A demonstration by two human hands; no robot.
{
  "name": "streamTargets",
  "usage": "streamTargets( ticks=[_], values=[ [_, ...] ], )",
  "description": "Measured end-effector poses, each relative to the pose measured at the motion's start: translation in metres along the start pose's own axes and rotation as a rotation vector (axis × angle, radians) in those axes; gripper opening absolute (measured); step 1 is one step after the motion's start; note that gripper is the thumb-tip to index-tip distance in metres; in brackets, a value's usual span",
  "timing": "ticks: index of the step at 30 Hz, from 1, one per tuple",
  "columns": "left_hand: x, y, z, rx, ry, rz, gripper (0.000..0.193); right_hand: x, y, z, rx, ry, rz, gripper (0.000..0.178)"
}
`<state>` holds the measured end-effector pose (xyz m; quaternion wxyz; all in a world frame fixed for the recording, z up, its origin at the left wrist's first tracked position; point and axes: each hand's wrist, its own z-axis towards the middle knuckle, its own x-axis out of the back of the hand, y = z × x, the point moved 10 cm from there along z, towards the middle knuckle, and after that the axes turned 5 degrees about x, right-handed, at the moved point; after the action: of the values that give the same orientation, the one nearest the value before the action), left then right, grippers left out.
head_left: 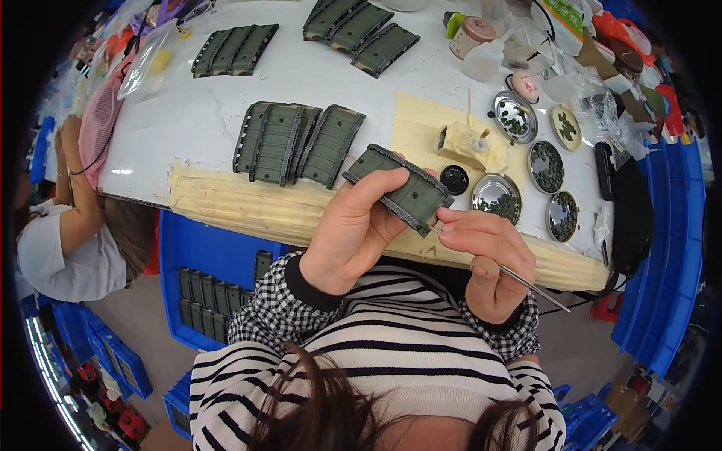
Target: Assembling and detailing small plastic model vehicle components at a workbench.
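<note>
Aslant, panel (427,201) in fingers (374,186), padded edge (226,199) near, roomier tabletop (173,124) leftward

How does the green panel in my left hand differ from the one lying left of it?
The held panel is gripped in your left hand; the lying panel rests on the table. Your right hand holds a metal tool at the held panel; none is at the lying panel. Both are green.

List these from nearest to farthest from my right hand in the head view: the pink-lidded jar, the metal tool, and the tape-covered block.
From your right hand:
1. Metal tool: nearest, held in that hand.
2. Tape-covered block: ahead, slightly left.
3. Pink-lidded jar: farthest, well beyond the block.
</note>
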<state>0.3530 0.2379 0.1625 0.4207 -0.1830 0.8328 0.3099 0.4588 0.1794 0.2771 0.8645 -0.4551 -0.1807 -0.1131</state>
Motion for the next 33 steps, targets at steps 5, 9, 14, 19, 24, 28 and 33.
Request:
streamTargets(
  ticks=[5, 9, 14, 19, 24, 28, 33],
  values=[
    [-0.002, 0.002, -0.001, -0.009, 0.002, 0.024, 0.025, 0.002, 0.001, 0.001, -0.025, -0.001, -0.001, 0.019],
    [-0.002, 0.002, 0.000, -0.015, -0.003, 0.037, 0.025, 0.002, 0.002, 0.001, -0.043, -0.012, -0.003, 0.019],
    [0.000, 0.000, 0.001, -0.010, 0.006, 0.021, 0.024, 0.002, 0.005, 0.001, -0.087, -0.004, 0.011, 0.019],
    [0.000, -0.004, 0.001, 0.025, 0.014, -0.016, 0.024, 0.001, 0.002, -0.002, -0.027, -0.040, -0.049, 0.021],
    [-0.003, -0.005, 0.002, 0.038, 0.001, -0.030, 0.026, -0.002, -0.008, -0.002, 0.035, -0.090, -0.085, 0.027],
    [-0.008, -0.001, 0.000, 0.023, -0.003, 0.007, 0.029, -0.004, -0.015, 0.001, 0.102, -0.142, -0.139, 0.035],
    [-0.008, -0.001, 0.001, 0.023, -0.037, -0.001, 0.029, -0.005, -0.022, 0.004, 0.129, -0.147, -0.169, 0.040]
  ],
)
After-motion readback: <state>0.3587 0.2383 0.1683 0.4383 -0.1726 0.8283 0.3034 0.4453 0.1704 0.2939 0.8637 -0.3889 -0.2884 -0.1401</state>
